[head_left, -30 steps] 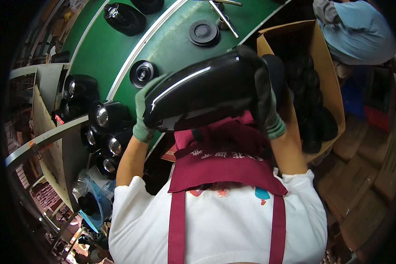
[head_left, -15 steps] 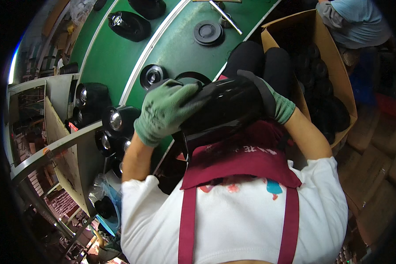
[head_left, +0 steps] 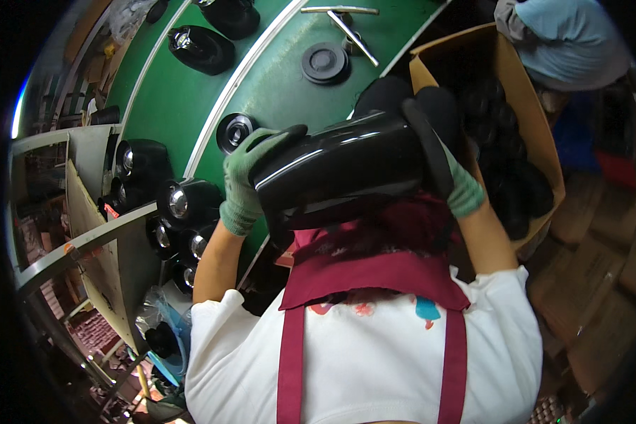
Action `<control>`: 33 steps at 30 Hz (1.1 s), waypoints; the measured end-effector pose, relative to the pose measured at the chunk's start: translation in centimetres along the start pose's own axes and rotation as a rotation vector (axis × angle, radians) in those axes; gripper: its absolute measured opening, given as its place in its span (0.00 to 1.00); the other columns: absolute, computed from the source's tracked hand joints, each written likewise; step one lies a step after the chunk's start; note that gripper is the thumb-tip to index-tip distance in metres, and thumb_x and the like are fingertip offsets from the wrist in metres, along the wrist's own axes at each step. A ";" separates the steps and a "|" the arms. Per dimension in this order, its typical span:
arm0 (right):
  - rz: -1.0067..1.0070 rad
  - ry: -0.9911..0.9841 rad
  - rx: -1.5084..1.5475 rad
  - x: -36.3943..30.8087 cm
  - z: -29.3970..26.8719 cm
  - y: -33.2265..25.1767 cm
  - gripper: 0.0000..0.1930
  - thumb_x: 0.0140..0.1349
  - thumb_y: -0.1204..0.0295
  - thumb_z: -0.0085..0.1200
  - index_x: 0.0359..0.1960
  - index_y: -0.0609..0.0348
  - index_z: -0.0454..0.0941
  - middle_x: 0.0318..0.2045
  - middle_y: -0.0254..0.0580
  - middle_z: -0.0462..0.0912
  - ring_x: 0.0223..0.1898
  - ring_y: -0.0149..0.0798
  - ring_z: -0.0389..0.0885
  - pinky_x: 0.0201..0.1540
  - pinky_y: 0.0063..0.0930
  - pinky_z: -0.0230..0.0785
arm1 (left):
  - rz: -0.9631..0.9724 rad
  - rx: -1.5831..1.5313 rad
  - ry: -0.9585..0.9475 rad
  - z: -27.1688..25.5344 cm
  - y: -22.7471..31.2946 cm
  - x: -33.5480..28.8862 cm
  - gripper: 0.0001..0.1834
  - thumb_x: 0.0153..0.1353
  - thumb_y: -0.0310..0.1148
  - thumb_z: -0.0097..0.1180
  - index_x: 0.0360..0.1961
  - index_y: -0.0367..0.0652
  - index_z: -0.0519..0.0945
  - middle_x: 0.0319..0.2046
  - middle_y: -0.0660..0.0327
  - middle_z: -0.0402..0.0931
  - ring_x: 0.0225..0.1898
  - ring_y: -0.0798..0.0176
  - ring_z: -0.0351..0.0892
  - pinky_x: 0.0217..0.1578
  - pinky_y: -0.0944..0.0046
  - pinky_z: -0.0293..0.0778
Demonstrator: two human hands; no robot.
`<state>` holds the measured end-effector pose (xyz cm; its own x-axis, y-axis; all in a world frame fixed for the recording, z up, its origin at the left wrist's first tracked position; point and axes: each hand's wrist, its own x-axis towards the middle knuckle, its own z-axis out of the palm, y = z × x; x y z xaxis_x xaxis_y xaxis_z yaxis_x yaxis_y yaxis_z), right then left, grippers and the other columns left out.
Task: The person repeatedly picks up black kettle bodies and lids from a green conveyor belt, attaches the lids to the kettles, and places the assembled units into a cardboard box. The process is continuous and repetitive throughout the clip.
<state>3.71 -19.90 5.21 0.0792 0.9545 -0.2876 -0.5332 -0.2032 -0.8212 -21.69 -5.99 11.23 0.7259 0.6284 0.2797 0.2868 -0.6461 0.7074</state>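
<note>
A glossy black jug body (head_left: 346,162) lies sideways across my lap, held between both hands. My left hand (head_left: 244,173), in a green and black glove, grips its left end with fingers over the top. Against the right end presses my gloved right hand (head_left: 442,159), its dark palm and fingers wrapped round that end. Close beyond my left hand, on the green bench (head_left: 275,85), lies a round black ringed part (head_left: 238,132). Farther off sit a black disc (head_left: 325,62) and a T-shaped metal tool (head_left: 350,32).
Several black jugs with silvery openings (head_left: 180,201) stand at my left beside a metal rail (head_left: 106,233). More black jugs (head_left: 201,51) lie on the far bench. An open cardboard box (head_left: 552,145) of dark parts is at my right, near another person's blue-clad body (head_left: 572,42).
The jug body has turned and shifted slightly left, showing more of its side. My left hand has moved from over its end to its left side; the right hand still grips the other end.
</note>
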 end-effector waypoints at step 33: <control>-0.379 0.334 -1.166 -0.4 -9.2 7.2 0.37 0.66 0.49 0.46 0.71 0.57 0.55 0.68 0.48 0.62 0.67 0.47 0.62 0.70 0.41 0.56 | 0.283 -0.148 0.122 4.1 5.9 2.6 0.42 0.40 0.41 0.75 0.61 0.49 0.74 0.61 0.50 0.66 0.59 0.46 0.68 0.59 0.52 0.65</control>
<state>7.61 -23.79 -5.06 0.3617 0.9281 0.0887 0.6101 -0.1638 -0.7752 -15.52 -9.94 13.49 0.6813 0.4863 0.5471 -0.0154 -0.7377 0.6750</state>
